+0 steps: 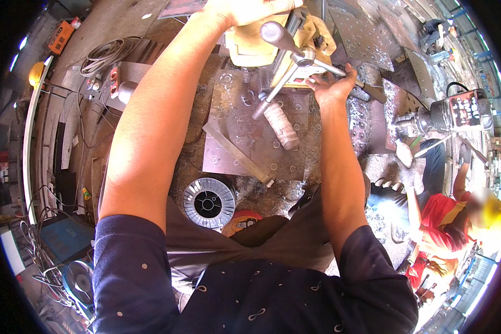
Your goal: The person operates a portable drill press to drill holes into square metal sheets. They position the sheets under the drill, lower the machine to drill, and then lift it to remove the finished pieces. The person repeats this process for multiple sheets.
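A yellow magnetic drill (253, 47) stands at the far side of a steel plate (228, 100), its three-spoked feed handle (301, 55) facing me. My left hand (247, 10) lies over the top of the drill with a digit stretched to the right; the frame's upper edge cuts part of it off. Beside the feed hub, my right hand (335, 88) is open, palm turned up. Its fingertips reach the drill's lower body, and the thumb stands near a spoke. A dusty cylindrical piece (281, 127) and a flat metal bar (236, 155) lie on the plate.
A wire spool (228, 197) sits by my legs. At right are a second drill (428, 118) and a crouching person (451, 217) in red and yellow. Coiled cable (108, 55), a socket box (117, 83) and a blue machine (67, 236) are at left. Metal shavings litter the right-hand plates.
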Demonstrator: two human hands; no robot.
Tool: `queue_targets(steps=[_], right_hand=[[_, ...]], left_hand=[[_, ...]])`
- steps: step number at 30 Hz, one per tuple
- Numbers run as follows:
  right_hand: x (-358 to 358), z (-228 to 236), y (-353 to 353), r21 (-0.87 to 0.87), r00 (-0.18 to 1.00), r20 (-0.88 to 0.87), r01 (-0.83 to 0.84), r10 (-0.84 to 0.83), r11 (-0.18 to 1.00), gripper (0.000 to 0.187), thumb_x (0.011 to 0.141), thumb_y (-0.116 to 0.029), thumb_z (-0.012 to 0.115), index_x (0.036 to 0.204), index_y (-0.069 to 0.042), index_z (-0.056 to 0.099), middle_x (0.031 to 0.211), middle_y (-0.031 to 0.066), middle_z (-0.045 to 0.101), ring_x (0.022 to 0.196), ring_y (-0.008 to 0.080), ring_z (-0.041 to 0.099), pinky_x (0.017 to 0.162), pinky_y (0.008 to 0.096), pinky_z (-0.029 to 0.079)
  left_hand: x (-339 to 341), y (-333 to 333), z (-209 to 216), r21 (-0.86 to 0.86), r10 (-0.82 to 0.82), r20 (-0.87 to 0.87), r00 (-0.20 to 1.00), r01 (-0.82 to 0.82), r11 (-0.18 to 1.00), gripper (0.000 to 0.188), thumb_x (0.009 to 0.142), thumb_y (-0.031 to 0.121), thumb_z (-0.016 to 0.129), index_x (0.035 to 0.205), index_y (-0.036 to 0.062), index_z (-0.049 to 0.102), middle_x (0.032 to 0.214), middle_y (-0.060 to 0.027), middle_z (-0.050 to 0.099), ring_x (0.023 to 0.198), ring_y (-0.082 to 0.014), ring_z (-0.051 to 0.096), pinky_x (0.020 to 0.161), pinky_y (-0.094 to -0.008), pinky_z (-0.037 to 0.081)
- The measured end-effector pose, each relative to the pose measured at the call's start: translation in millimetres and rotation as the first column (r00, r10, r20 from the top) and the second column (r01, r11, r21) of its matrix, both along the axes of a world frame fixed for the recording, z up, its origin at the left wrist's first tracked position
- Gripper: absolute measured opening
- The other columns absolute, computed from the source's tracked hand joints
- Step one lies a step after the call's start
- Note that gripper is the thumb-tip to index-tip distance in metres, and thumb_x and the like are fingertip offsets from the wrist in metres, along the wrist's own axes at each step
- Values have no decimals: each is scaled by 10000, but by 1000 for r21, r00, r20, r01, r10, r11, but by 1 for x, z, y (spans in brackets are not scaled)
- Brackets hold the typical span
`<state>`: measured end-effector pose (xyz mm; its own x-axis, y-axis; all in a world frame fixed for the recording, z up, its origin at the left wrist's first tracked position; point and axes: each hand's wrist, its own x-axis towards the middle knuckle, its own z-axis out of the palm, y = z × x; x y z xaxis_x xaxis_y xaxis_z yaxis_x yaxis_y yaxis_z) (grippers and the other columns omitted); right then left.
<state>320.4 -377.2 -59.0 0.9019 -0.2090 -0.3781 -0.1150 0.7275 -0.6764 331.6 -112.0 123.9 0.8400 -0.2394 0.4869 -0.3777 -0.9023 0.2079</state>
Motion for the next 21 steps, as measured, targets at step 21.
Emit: queue_targets(steps=[21], right_hand=[[-192, -157, 12, -881, 855, -471, -445, 217, -161, 948, 831, -531, 817, 1484, 48, 445, 1386, 328, 560, 1270, 518, 572, 1043, 560, 490]], left_hand=[[-98, -34, 31, 468, 290, -655, 697, 73, 881, 529, 1044, 501, 535, 1228, 65, 769, 1224, -133, 763, 1151, -303, 724, 1015, -465, 549]])
